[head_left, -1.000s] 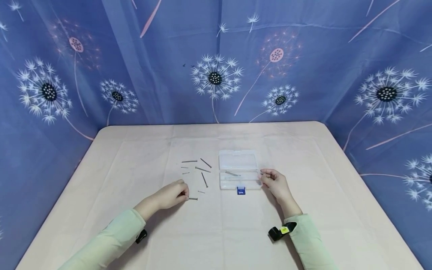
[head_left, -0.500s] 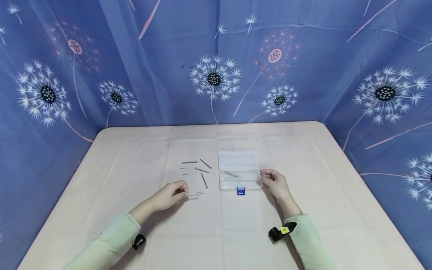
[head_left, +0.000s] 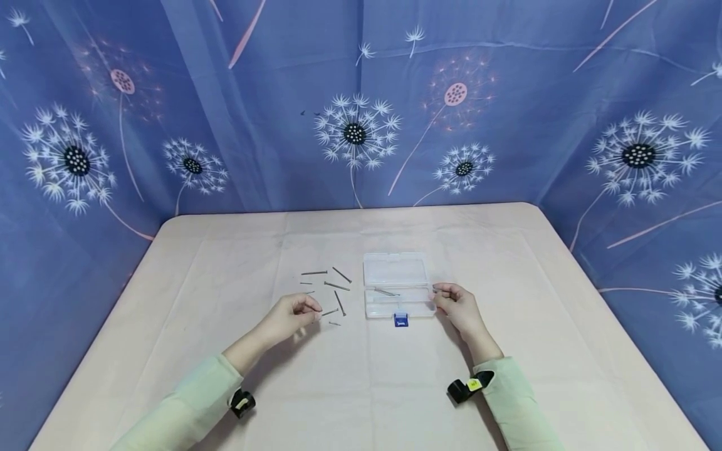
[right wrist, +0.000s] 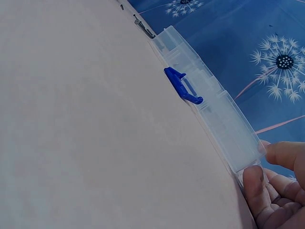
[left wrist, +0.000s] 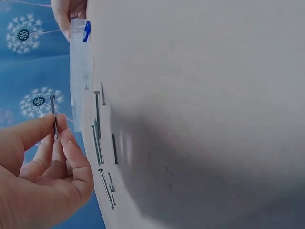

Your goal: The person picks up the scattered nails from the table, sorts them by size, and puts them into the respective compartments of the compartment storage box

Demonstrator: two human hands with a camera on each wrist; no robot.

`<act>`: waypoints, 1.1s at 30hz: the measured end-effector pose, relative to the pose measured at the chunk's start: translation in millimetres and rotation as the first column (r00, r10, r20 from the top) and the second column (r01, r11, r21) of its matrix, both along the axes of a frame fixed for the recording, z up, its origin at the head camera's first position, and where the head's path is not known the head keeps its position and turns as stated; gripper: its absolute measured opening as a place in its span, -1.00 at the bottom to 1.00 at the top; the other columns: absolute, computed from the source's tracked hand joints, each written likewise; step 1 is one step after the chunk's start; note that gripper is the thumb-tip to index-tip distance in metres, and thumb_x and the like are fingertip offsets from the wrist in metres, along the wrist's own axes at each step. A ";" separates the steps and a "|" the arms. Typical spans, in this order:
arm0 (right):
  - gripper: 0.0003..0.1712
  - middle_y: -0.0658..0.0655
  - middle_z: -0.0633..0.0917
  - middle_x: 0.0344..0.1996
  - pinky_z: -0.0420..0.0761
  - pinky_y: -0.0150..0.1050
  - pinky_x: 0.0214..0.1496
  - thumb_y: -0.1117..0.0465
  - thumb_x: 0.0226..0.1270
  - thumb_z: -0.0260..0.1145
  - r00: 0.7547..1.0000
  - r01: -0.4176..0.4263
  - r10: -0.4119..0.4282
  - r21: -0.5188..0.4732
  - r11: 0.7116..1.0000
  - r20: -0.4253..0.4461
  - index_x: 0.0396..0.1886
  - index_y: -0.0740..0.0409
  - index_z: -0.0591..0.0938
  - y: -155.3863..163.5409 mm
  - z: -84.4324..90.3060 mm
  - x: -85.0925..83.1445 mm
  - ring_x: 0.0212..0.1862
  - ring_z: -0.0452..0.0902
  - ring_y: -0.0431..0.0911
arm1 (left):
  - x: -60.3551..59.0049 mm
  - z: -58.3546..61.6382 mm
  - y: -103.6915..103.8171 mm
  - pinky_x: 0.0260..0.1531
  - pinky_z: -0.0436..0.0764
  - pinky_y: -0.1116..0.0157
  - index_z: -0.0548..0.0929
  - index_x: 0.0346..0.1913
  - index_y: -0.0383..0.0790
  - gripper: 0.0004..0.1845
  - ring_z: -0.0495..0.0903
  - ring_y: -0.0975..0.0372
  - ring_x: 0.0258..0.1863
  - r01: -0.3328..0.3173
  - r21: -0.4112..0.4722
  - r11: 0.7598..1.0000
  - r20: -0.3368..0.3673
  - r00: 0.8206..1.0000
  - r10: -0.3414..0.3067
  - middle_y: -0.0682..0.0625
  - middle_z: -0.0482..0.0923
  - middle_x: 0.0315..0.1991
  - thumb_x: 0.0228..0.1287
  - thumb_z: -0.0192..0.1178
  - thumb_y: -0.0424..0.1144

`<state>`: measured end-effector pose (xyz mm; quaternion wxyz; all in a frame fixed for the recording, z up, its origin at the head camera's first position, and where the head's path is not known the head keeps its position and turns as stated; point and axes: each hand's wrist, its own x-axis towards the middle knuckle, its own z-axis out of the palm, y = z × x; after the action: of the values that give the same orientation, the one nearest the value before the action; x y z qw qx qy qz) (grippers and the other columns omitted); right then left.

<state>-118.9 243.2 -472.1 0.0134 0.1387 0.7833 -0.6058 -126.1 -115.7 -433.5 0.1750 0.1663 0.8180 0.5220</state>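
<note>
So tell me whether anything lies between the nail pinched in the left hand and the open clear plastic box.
The left hand pinches a thin metal nail above the table. Loose grey nails lie on the cloth between it and the clear plastic box, flat and low. Nothing visible blocks a lifted path; the right hand touches the box's far end.

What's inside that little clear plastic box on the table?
The open clear plastic box holds one long nail in its front tray. The lid half looks bare. The right hand touches the box's right end, so that corner is partly hidden.
</note>
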 end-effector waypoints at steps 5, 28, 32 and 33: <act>-0.61 0.00 0.58 -0.36 0.54 -0.52 -0.35 0.36 0.27 0.22 1.000 0.002 -0.002 -0.002 1.000 -0.002 0.07 0.44 0.49 -0.1 0.1 0.2 -0.39 0.46 -0.32 | -1.4 5.9 11.1 -0.52 0.61 0.27 0.57 -0.13 -0.45 -0.80 0.57 0.08 -0.49 -0.017 -0.013 1.000 0.017 1.000 0.017 -0.25 0.61 -0.32 0.21 0.18 -0.41; -0.62 0.05 0.58 -0.31 0.54 -0.50 -0.32 0.34 0.28 0.23 1.000 0.000 0.000 -0.001 1.000 0.002 0.07 0.42 0.50 0.6 0.1 -0.1 -0.36 0.46 -0.31 | -36.5 12.1 57.2 -0.23 0.64 0.28 0.53 -0.10 -0.45 -0.80 0.62 0.07 -0.28 0.069 -0.039 0.997 0.101 0.993 -0.064 -0.19 0.61 -0.29 0.24 0.14 -0.42; -0.62 0.04 0.57 -0.32 0.55 -0.50 -0.32 0.34 0.27 0.23 1.000 0.002 -0.002 -0.009 1.000 0.002 0.06 0.42 0.50 0.4 -0.5 0.1 -0.37 0.47 -0.31 | -42.6 15.6 66.3 -0.23 0.64 0.26 0.53 -0.10 -0.41 -0.81 0.61 0.08 -0.27 0.053 -0.054 0.997 0.109 0.993 -0.047 -0.13 0.60 -0.31 0.25 0.15 -0.41; -0.62 0.04 0.57 -0.32 0.55 -0.50 -0.33 0.35 0.27 0.23 1.000 -0.001 0.001 -0.012 1.000 -0.001 0.06 0.43 0.50 0.3 -0.6 0.2 -0.37 0.46 -0.31 | -43.7 16.6 68.7 -0.23 0.63 0.28 0.54 -0.11 -0.40 -0.81 0.60 0.09 -0.28 0.051 -0.058 0.997 0.109 0.993 -0.045 -0.12 0.60 -0.32 0.25 0.15 -0.40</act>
<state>-118.6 243.5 -472.7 0.0142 0.1377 0.7797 -0.6107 -169.8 -47.0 -416.8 0.2363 0.1521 0.8185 0.5010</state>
